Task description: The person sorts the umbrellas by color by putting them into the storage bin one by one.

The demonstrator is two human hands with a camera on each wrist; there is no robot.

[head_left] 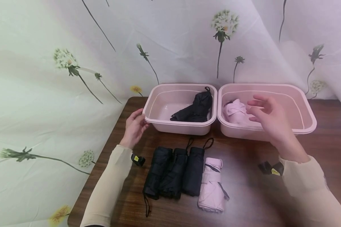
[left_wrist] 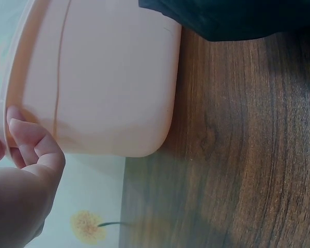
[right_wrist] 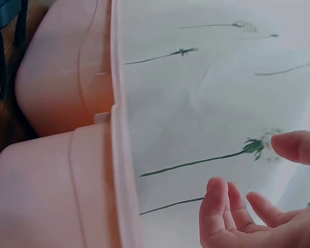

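My left hand [head_left: 134, 128] grips the left corner rim of the left pink plastic basin [head_left: 184, 129]; in the left wrist view its fingers [left_wrist: 39, 142] curl under the lip. Black folded umbrellas [head_left: 200, 105] lie inside that basin, overlapping. Over the right pink basin [head_left: 244, 134], my right hand [head_left: 272, 124] hovers with loosely bent fingers and thumb apart, holding nothing. A pink folded umbrella [head_left: 235, 110] lies at the left end of the right basin, partly beside the hand in this view.
Three black folded umbrellas [head_left: 171, 173] lie side by side on the brown wooden table [head_left: 244, 195], with a pink folded umbrella [head_left: 212, 186] to their right. Behind the basins hangs a white curtain [head_left: 182, 47] with dandelion prints. Both basins stand side by side, rims nearly meeting.
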